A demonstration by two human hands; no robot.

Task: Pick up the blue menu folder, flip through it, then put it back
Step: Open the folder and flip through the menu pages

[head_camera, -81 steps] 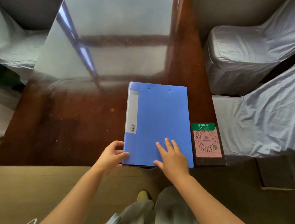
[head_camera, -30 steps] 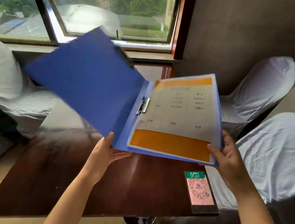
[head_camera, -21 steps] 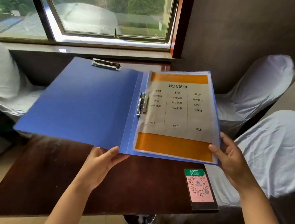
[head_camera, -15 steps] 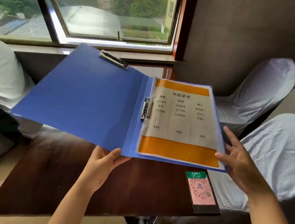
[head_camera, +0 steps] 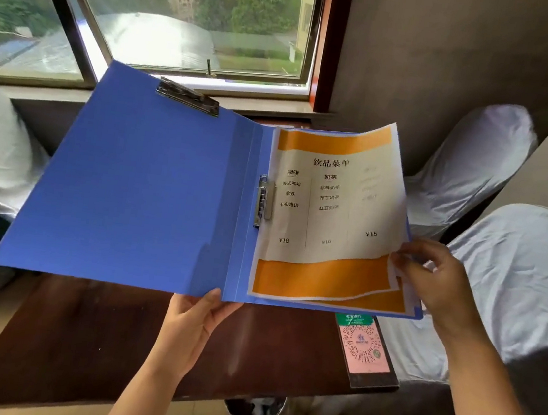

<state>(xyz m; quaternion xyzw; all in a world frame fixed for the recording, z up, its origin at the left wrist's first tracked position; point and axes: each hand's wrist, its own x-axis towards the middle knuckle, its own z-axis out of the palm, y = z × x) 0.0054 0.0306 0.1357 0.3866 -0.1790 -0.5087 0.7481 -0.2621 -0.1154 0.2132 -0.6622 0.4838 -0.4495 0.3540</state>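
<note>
Overhead, open blue menu folder (head_camera: 137,187), prices ¥18, ¥15.

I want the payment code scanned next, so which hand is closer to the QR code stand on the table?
Right. The right hand pinches the menu page just above the QR code stand; the left hand holds the blue menu folder at its spine, further left.
</note>
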